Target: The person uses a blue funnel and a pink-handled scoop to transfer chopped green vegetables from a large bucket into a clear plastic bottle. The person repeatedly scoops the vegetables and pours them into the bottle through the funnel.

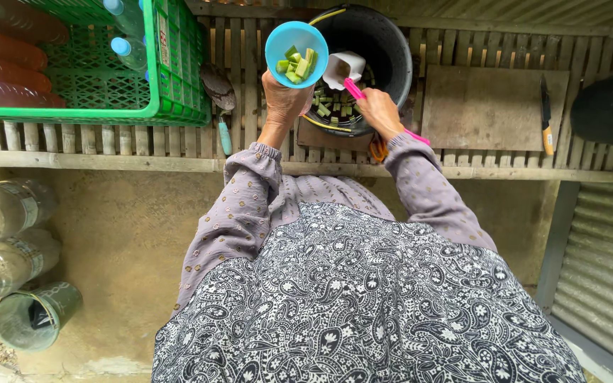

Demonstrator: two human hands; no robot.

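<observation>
— Cup (296, 44), the blue one: where is it from the bucket (391, 42)?

— Just left of the rim, held up by the left hand (283, 99), fingers wrapped round its base. Green vegetable pieces (296, 65) already sit in it.

— And the other hand?

— The right hand (379, 110) is closed on a pink handle (355, 89), which slants up-left into the bucket to a white scoop (342, 67). That scoop sits just right of the cup, over more pieces (335, 106).

— Anything else on the tabletop (250, 142)?

— A knife (545, 117) well off right, a green crate (172, 78) left.
</observation>
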